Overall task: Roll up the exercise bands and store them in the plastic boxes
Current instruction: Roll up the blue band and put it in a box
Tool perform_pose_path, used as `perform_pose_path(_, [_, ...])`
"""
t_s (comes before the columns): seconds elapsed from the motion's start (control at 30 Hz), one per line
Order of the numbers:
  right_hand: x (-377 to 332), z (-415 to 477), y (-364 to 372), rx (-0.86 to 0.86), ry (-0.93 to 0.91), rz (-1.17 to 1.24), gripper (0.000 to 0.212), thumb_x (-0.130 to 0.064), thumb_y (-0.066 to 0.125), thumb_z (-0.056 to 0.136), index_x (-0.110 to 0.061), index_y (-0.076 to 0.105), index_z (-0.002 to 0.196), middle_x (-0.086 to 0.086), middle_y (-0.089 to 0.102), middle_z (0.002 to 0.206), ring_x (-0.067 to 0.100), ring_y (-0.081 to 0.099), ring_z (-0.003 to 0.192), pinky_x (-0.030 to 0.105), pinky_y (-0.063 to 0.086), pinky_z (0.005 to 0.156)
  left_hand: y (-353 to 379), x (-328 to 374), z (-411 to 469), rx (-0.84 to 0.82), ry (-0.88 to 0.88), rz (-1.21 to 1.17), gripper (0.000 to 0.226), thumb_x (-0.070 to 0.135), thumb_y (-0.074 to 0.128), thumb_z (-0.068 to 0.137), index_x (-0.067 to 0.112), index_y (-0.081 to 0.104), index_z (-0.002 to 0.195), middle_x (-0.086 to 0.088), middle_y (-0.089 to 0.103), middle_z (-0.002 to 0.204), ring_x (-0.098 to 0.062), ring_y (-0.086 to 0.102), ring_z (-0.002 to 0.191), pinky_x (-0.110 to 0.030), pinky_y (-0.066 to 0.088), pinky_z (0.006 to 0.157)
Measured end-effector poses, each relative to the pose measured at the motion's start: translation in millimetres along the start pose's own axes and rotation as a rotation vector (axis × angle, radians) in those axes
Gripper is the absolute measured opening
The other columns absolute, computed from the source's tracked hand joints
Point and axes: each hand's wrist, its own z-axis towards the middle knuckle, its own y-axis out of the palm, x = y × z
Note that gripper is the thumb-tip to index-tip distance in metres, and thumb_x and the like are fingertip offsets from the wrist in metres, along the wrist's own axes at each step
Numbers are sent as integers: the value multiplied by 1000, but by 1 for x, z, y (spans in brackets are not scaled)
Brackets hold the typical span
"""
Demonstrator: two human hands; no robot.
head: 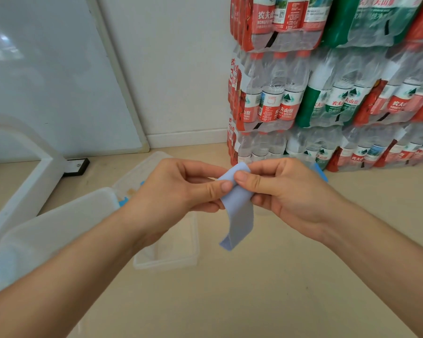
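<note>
The pale blue exercise band (238,215) hangs above and just right of the open plastic box (166,264). The left hand (181,189) and right hand (288,191) each pinch its top fold, thumb clamped against fingers. It looks light, thin, limp and stretchy, so a roll would likely spring loose. Best hold: 2 thumbs tight on the rolled end.

Head-worn view, downward, close above hands (181,189).
</note>
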Motion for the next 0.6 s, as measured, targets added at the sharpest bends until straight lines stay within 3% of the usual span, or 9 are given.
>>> perform_pose_path(0.1, [-2,-2,-1,-38,8,16,21,-20,65,82,-10,75,98,-2,72,86,2,63,75,15,48,63,0,-1,1,54,4,-58,20,22,75,61,18,78,80,-6,77,81,-13,72,73,-18,53,60])
perform_pose_path(0.3, [-9,-5,-3,-23,26,81,38,-21,71,69,-6,67,104,8,73,90,15,70,78,24,57,63,-2,-2,2,81,8,-99,19,17,78,56,17,77,76,-6,75,76,-12,69,68,-18,51,57])
perform_pose_path(0.47, [-9,-5,-3,5,28,32,23,1,67,79,-9,68,100,4,70,75,11,67,72,23,56,60,-2,-5,6,149,32,-92,25,13,79,58,13,74,83,-9,70,74,-15,63,66,-21,52,60])
perform_pose_path(0.6, [-10,-6,-1,-3,21,-19,21,-3,67,82,-8,71,102,11,74,92,12,69,80,24,57,64,1,-4,4,191,84,10,25,2,80,64,10,71,86,-16,72,81,-19,67,70,-28,56,69])
